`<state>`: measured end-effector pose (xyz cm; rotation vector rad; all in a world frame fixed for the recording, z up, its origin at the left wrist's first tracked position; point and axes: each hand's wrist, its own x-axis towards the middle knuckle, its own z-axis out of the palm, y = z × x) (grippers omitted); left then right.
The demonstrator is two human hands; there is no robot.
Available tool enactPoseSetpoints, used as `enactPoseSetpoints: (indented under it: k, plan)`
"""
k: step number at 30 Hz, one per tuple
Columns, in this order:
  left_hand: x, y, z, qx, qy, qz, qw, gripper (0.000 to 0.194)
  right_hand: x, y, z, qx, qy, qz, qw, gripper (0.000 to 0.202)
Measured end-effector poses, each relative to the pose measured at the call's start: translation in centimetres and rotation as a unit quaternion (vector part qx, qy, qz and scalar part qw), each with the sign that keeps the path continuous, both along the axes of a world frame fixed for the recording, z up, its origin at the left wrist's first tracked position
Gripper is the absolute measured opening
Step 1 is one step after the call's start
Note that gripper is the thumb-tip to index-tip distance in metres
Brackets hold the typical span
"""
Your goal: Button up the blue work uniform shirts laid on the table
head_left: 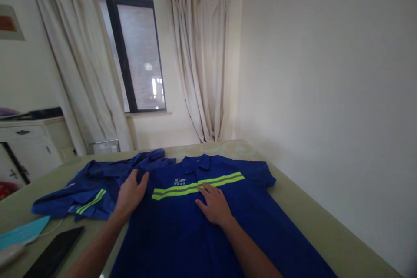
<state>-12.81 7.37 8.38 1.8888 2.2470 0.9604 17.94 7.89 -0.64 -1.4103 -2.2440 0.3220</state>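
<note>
A dark blue short-sleeved work shirt (172, 234) is spread front up, with its collar at the far end. Across its chest runs a yellow-green reflective stripe (224, 179), with a small white print above it on the left. My right hand (214, 204) lies on the shirt's middle, fingers spread over the stripe. At the shirt's left shoulder and sleeve is my left hand (132, 192), thumb and fingers apart; it seems to touch the cloth there. Just left of it lies a crumpled blue garment (94, 182) with a similar stripe.
The shirt rests on a pale green-covered table or bed (289, 195) along a white wall (325, 87). A black phone (55, 252), a light blue face mask (24, 231) and a white rounded object (11, 254) lie front left. Behind are curtains (202, 52) and a white cabinet (29, 143).
</note>
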Motion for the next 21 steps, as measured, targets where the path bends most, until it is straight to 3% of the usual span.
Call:
enactPoseSetpoints:
  k: [2,4,6,8,10,13,15,18,21]
  plan:
    - [4.2,0.5,2.0,-0.017,-0.034,-0.120,0.992,0.051,0.0,0.2,0.1,0.007,0.013,-0.002,1.000,0.048]
    - [7.8,0.5,3.5,-0.043,-0.122,-0.281,0.951,0.056,0.2,0.5,0.3,0.010,0.031,-0.007,0.999,0.041]
    - [9.8,0.3,3.7,-0.025,-0.147,-0.314,0.938,0.056,0.4,0.9,0.2,0.001,0.062,-0.029,0.998,0.033]
    - [9.9,-0.1,1.8,0.001,-0.109,-0.268,0.957,0.051,0.7,1.1,0.0,-0.013,0.111,-0.061,0.992,0.031]
    - [8.7,-0.7,-1.9,-0.006,-0.035,-0.215,0.976,0.051,0.9,1.2,-0.2,-0.024,0.160,-0.075,0.984,0.034]
    - [6.2,-1.9,-8.3,-0.080,0.082,-0.197,0.974,0.058,1.0,1.0,-0.2,-0.027,0.180,-0.066,0.981,0.038]
    - [5.0,-2.6,-11.0,-0.086,0.112,-0.197,0.970,0.058,0.9,0.8,-0.1,-0.023,0.164,-0.053,0.985,0.041]
    - [4.4,-3.0,-11.8,-0.056,0.141,-0.129,0.980,0.059,0.8,0.6,-0.1,-0.011,0.130,-0.024,0.991,0.047]
    - [4.3,-2.8,-10.0,-0.072,0.168,-0.064,0.981,0.051,0.8,0.4,0.0,-0.006,0.106,-0.011,0.994,0.051]
